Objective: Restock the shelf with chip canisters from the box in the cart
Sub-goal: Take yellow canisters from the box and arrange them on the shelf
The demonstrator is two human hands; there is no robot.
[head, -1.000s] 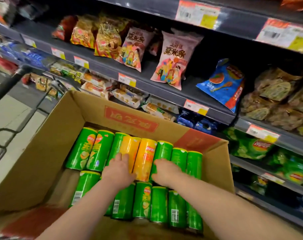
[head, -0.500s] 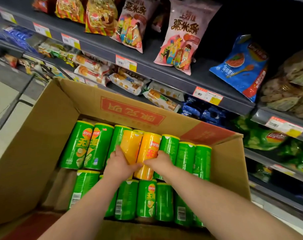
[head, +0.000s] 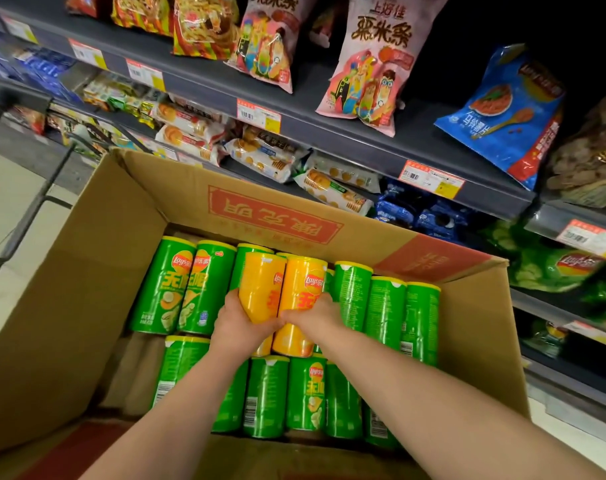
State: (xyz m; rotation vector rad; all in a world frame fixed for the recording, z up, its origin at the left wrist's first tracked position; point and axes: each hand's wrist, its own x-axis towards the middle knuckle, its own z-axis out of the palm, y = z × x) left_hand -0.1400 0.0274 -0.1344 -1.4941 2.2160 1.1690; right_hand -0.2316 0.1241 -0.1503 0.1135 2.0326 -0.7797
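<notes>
Both hands were down in the cardboard box (head: 97, 271), each wrapped round its own can. The left hand (head: 241, 327) had its fingers curled about the lower part of the left yellow canister (head: 261, 285). The right hand (head: 315, 317) gripped the right yellow canister (head: 303, 289) round its middle. The two cans sat side by side and touching, about midway along the box's far wall, on top of the green canisters (head: 166, 285) that lay in rows across the box floor. Their far ends looked tipped a little upward.

From where I stood, those tubes seemed light enough for one hand each. They appeared stiff along their length but likely to dent if squeezed hard. The glossy printed wrap looked slick, so a full wrap of the fingers round the mid-body seemed safer than a pinch at the end. The chips inside would break easily, I reckoned, so knocks against the box wall or the shelf (head: 329, 133) edge were worth avoiding. The grip on the left can sat low, so its top end might swing when carried. The cart (head: 35, 209) frame showed just past the box's left corner.
</notes>
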